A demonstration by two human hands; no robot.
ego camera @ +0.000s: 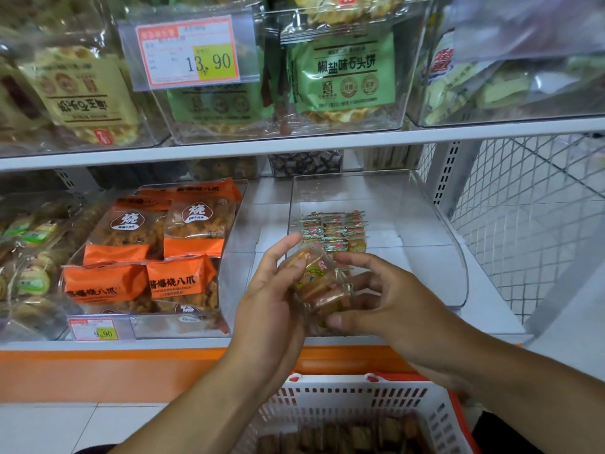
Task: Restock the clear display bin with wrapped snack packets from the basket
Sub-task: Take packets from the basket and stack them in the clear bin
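Clear-wrapped orange snack packets [322,285] sit clutched between both hands, left [271,290] and right [389,299], fingers curled round them, before the transparent plastic display bin [435,224] on the white shelf [491,322]; white slotted basket [353,398] below.

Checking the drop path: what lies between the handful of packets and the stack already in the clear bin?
In the head view, only the bin's clear front wall lies between the held packets and the stack.

Lower white shelf [484,290] carries the clear display bin [435,224] and, left of it, a bin of orange packets [144,253]. Upper shelf [294,144] holds clear bins of green packets [340,77]. White basket [360,398] below, apparently on the floor [65,427].
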